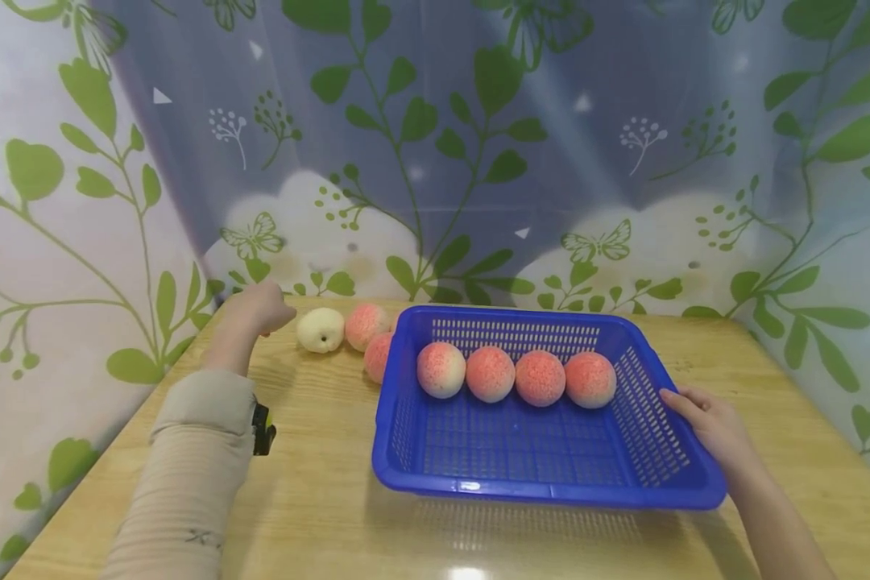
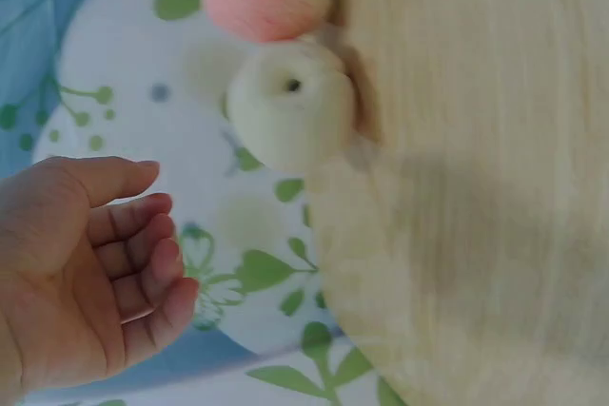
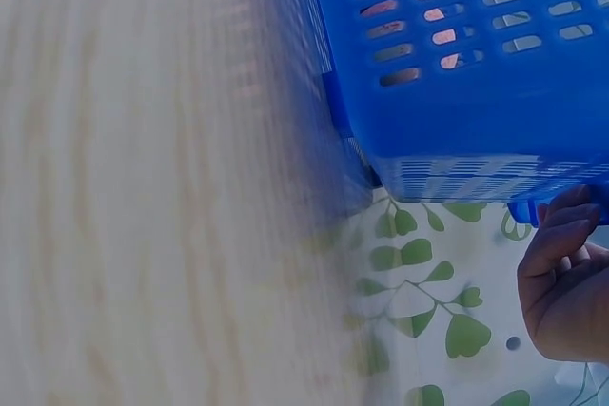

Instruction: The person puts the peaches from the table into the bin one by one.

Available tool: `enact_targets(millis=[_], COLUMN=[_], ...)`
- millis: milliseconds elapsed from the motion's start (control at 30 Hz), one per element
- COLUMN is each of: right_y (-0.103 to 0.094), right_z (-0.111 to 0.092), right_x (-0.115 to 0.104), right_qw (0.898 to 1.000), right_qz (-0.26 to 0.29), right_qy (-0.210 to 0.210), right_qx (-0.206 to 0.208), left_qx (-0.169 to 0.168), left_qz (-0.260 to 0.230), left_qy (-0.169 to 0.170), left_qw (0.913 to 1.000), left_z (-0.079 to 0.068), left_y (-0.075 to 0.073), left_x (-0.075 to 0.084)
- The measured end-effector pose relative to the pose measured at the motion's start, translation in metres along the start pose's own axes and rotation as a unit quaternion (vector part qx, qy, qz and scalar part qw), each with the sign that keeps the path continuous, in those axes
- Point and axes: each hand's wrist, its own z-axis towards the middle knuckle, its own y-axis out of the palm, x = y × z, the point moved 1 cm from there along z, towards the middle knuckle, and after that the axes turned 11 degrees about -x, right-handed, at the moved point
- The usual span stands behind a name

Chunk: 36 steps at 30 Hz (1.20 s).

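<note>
The head view looks forward and down over the tabletop (image 1: 319, 451). Both wrist views, tilted sideways, look from closer: the left shares with it the pale fruit (image 2: 290, 116) near twelve o'clock, the right the blue basket (image 3: 476, 106) at two o'clock.

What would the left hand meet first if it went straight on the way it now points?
Most likely the pale fruit, which lies just right of the left hand in the head view; depth is unclear, so it could miss.

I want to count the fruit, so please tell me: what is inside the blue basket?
Inside the blue basket there are four peaches in one row. Bare basket bottom shows in front of them; the part directly beneath them is covered.
</note>
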Motion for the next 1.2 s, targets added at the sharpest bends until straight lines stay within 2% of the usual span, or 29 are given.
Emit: enact_targets(millis=[133,300,467,633,733,933,1100,1200], right_y=[0.001,0.0,-0.004,-0.002,-0.001,-0.002,-0.001,-0.001], right_z=[0.0,0.001,-0.001,-0.001,-0.001,-0.001,-0.001,0.001], right_x=[0.001,0.002,0.003,0.001,0.002,0.002,0.002,0.001], right_qw=[1.0,1.0,0.999,0.998,0.997,0.998,0.997,0.998], right_qz=[0.018,-0.008,-0.037,-0.068,-0.07,-0.061,-0.075,-0.062], right_qy=[-0.003,-0.001,0.009,0.008,0.01,0.015,0.014,0.007], right_qx=[-0.001,0.006,0.015,0.018,0.017,0.014,0.013,0.014], left_qx=[0.033,0.085,0.091,0.11,0.095,0.033,-0.004,-0.005], left_qz=[0.009,-0.003,-0.025,-0.011,-0.002,-0.013,-0.019,-0.042], left_qy=[-0.007,-0.005,-0.012,-0.012,-0.012,-0.021,0.006,0.019], left_qw=[0.9994,0.9964,0.9955,0.9938,0.9954,0.9991,0.9998,0.9989], left_z=[0.006,0.02,0.041,0.053,0.056,0.059,0.06,0.06], left_y=[0.006,0.017,0.029,0.039,0.043,0.052,0.054,0.05], left_x=[-0.009,-0.009,-0.003,-0.003,-0.001,0.001,-0.001,-0.001])
